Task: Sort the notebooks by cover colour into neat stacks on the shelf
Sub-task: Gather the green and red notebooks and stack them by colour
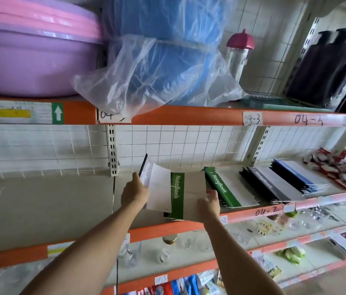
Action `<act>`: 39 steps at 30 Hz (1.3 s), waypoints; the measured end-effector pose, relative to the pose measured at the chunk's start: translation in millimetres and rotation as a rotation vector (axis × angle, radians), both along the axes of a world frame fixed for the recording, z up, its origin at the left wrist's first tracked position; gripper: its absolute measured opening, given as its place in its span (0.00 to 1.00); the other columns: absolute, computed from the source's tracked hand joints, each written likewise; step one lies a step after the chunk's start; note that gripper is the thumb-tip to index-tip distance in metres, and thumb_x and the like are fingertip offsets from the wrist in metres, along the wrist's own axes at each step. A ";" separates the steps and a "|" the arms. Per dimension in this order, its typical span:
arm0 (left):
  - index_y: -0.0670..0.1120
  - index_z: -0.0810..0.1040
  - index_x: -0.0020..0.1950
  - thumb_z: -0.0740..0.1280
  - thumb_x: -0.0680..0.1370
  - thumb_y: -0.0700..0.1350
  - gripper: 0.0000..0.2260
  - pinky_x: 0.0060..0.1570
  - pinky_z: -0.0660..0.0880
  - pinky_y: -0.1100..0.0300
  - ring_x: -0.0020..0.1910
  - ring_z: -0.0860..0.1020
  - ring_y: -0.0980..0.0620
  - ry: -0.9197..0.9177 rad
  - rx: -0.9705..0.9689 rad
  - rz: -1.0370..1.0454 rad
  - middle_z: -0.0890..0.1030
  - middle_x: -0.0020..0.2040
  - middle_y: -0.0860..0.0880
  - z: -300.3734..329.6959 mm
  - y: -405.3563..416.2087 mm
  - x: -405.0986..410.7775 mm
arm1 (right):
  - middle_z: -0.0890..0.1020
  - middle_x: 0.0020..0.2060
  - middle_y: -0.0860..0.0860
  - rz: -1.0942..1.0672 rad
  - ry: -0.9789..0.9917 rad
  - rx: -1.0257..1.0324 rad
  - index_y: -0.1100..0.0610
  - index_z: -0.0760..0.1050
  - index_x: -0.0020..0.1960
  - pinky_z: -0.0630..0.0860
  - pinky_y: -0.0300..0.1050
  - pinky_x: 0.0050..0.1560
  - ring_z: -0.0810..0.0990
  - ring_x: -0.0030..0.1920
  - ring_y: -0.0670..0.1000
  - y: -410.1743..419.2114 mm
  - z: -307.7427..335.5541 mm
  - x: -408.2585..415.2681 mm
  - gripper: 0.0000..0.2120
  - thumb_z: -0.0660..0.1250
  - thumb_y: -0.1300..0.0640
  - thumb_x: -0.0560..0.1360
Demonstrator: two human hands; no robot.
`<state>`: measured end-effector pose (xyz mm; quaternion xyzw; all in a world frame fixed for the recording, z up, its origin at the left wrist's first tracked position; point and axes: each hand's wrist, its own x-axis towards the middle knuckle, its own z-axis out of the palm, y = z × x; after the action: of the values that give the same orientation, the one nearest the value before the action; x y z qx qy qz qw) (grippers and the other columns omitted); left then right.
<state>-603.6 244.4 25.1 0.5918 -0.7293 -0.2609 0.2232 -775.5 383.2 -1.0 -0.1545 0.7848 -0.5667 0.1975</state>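
Observation:
My left hand (134, 193) holds a dark-spined notebook (157, 188) tilted up on edge, its pale cover facing me. Beside it my right hand (209, 204) grips the front edge of a green-spined notebook (177, 194) on a small pile at the shelf (252, 213) front. To the right lies a stack of green notebooks (221, 187). Further right are a black stack (267, 184) and a blue stack (293, 175).
The orange-edged shelf stretches bare to the left of my hands. Red-and-white packets (342, 169) lie at its right end. Purple basins (29, 52) and a bagged blue item (163, 50) sit above. Glassware and packaged goods fill the lower shelves.

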 end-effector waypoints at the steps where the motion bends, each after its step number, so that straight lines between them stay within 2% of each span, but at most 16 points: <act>1: 0.45 0.67 0.65 0.60 0.77 0.40 0.16 0.43 0.76 0.49 0.52 0.79 0.35 0.007 0.008 -0.017 0.80 0.55 0.38 -0.8 2.8 -4.1 | 0.78 0.44 0.53 -0.013 0.016 0.008 0.55 0.71 0.57 0.72 0.45 0.42 0.76 0.41 0.53 3.2 2.0 -2.8 0.16 0.59 0.67 0.71; 4: 0.45 0.67 0.65 0.61 0.77 0.41 0.16 0.46 0.80 0.46 0.51 0.80 0.36 0.037 0.012 -0.061 0.80 0.55 0.38 -1.2 10.6 -16.9 | 0.79 0.44 0.53 -0.055 0.064 0.024 0.54 0.72 0.54 0.74 0.48 0.44 0.77 0.44 0.57 17.1 7.9 -10.1 0.16 0.60 0.67 0.70; 6: 0.45 0.67 0.64 0.62 0.77 0.42 0.16 0.45 0.80 0.46 0.51 0.80 0.35 0.055 0.013 -0.093 0.80 0.55 0.38 -0.3 16.5 -27.7 | 0.79 0.42 0.54 -0.096 0.093 0.028 0.52 0.72 0.52 0.74 0.47 0.42 0.77 0.42 0.57 29.0 12.5 -18.4 0.15 0.60 0.67 0.70; 8: 0.44 0.67 0.64 0.62 0.77 0.41 0.16 0.43 0.78 0.48 0.52 0.79 0.35 0.045 -0.005 -0.123 0.80 0.56 0.38 -0.8 22.3 -38.1 | 0.79 0.41 0.54 -0.115 0.131 0.036 0.51 0.71 0.51 0.75 0.47 0.41 0.77 0.41 0.57 39.1 15.6 -29.7 0.15 0.61 0.68 0.70; 13: 0.43 0.66 0.66 0.62 0.78 0.42 0.17 0.42 0.72 0.51 0.54 0.79 0.36 -0.038 -0.062 -0.160 0.79 0.57 0.38 0.1 30.7 -64.5 | 0.80 0.42 0.54 -0.091 0.155 0.090 0.52 0.70 0.53 0.81 0.55 0.46 0.80 0.42 0.58 53.2 24.6 -57.2 0.13 0.59 0.65 0.71; 17: 0.44 0.66 0.66 0.62 0.78 0.42 0.16 0.43 0.73 0.50 0.54 0.79 0.36 -0.052 -0.127 -0.144 0.79 0.57 0.38 12.0 31.3 -100.6 | 0.78 0.42 0.53 -0.082 0.218 0.116 0.53 0.71 0.56 0.76 0.48 0.45 0.78 0.43 0.57 50.8 30.7 -98.2 0.14 0.60 0.64 0.72; 20: 0.44 0.67 0.63 0.62 0.78 0.41 0.15 0.44 0.73 0.50 0.53 0.79 0.36 -0.029 -0.115 -0.104 0.79 0.56 0.39 16.9 29.8 -124.8 | 0.80 0.43 0.52 -0.029 0.252 0.164 0.52 0.71 0.57 0.78 0.50 0.48 0.79 0.43 0.56 47.0 32.5 -135.9 0.14 0.61 0.61 0.72; 23: 0.44 0.67 0.61 0.61 0.77 0.41 0.13 0.42 0.72 0.51 0.52 0.79 0.37 -0.024 -0.090 -0.038 0.79 0.54 0.39 15.2 31.2 -148.5 | 0.80 0.42 0.51 0.050 0.339 0.285 0.51 0.71 0.58 0.78 0.48 0.46 0.79 0.42 0.55 43.1 36.0 -173.6 0.15 0.61 0.58 0.72; 26: 0.44 0.67 0.62 0.62 0.77 0.41 0.14 0.41 0.72 0.52 0.51 0.79 0.38 -0.053 -0.087 0.012 0.80 0.54 0.40 10.8 40.2 -174.5 | 0.82 0.49 0.55 0.168 0.421 0.441 0.54 0.69 0.61 0.75 0.46 0.45 0.80 0.48 0.58 38.0 29.8 -200.7 0.16 0.62 0.57 0.74; 29: 0.45 0.66 0.67 0.62 0.78 0.42 0.18 0.40 0.71 0.52 0.53 0.80 0.38 -0.077 -0.091 0.047 0.80 0.55 0.40 6.5 50.5 -200.6 | 0.80 0.57 0.59 0.258 0.512 0.566 0.58 0.67 0.65 0.77 0.51 0.54 0.78 0.57 0.60 31.4 18.5 -220.2 0.18 0.60 0.58 0.76; 32: 0.45 0.66 0.68 0.62 0.78 0.42 0.18 0.40 0.69 0.52 0.53 0.80 0.39 -0.085 -0.090 0.091 0.80 0.57 0.41 5.4 57.1 -218.0 | 0.71 0.68 0.61 0.328 0.592 0.744 0.60 0.65 0.71 0.71 0.53 0.64 0.69 0.67 0.60 24.8 10.9 -233.5 0.22 0.59 0.58 0.77; 34: 0.45 0.66 0.68 0.62 0.78 0.42 0.18 0.38 0.70 0.53 0.52 0.80 0.39 -0.077 -0.096 0.122 0.80 0.57 0.41 7.0 61.1 -227.3 | 0.65 0.71 0.62 0.347 0.621 0.799 0.59 0.67 0.71 0.68 0.53 0.67 0.65 0.69 0.61 23.0 12.3 -239.8 0.22 0.60 0.58 0.77; 37: 0.45 0.67 0.67 0.62 0.78 0.42 0.18 0.38 0.72 0.53 0.52 0.80 0.39 -0.079 -0.078 0.147 0.80 0.57 0.41 11.7 66.9 -237.1 | 0.69 0.68 0.62 0.428 0.684 0.705 0.59 0.69 0.66 0.68 0.54 0.66 0.67 0.68 0.61 15.2 17.5 -245.2 0.18 0.62 0.59 0.76; 39: 0.44 0.67 0.66 0.61 0.78 0.41 0.16 0.39 0.73 0.52 0.52 0.80 0.38 -0.062 -0.067 0.148 0.80 0.57 0.40 17.0 70.9 -242.6 | 0.77 0.56 0.61 0.502 0.601 0.521 0.61 0.72 0.55 0.73 0.50 0.57 0.75 0.56 0.59 7.9 21.3 -243.7 0.08 0.59 0.58 0.79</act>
<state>-846.2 315.3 42.1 0.6440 -0.6985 -0.2007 0.2388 -1019.2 391.1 20.3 -0.4418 0.8618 -0.2159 0.1247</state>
